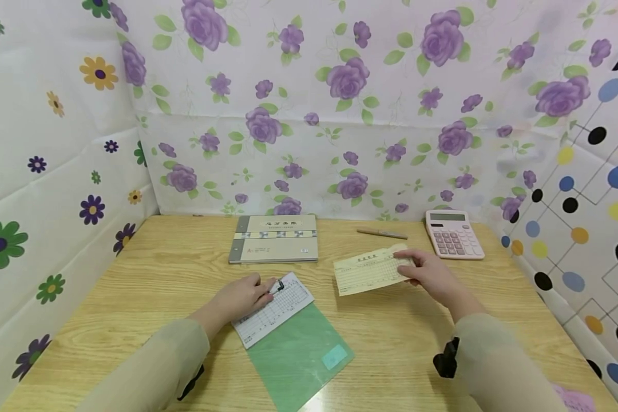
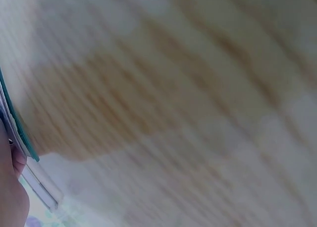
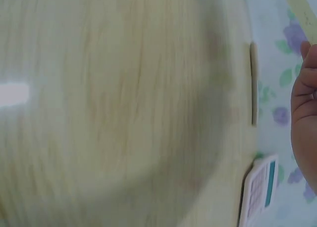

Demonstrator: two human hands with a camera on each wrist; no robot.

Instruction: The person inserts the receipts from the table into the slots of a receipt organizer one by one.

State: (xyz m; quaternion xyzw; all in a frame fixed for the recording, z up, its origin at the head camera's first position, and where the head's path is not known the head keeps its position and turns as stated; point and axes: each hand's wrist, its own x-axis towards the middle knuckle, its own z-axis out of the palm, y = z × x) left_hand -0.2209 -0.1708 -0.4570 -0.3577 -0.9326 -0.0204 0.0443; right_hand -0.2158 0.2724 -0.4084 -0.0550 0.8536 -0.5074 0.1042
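A green clipboard point(image 1: 301, 355) lies at an angle on the near part of the table, with white printed forms point(image 1: 275, 312) under its black metal clip point(image 1: 281, 284). My left hand point(image 1: 242, 297) grips the clipboard at its clip end, its fingers at the clip; in the left wrist view, that hand point(image 2: 12, 182) shows only at the edge. To the right, my right hand point(image 1: 432, 276) pinches the right end of a pale yellow printed form point(image 1: 368, 273), tilted above the table. The right wrist view catches part of this hand point(image 3: 307, 103) and a strip of the yellow form point(image 3: 303, 11).
A grey-beige account book point(image 1: 275, 243) lies at the back of the wooden table point(image 1: 154, 274). Behind the yellow form is a brown pen point(image 1: 382, 233), and a pink calculator point(image 1: 453, 234) sits at the back right. Something pink point(image 1: 574, 399) shows at the near right corner.
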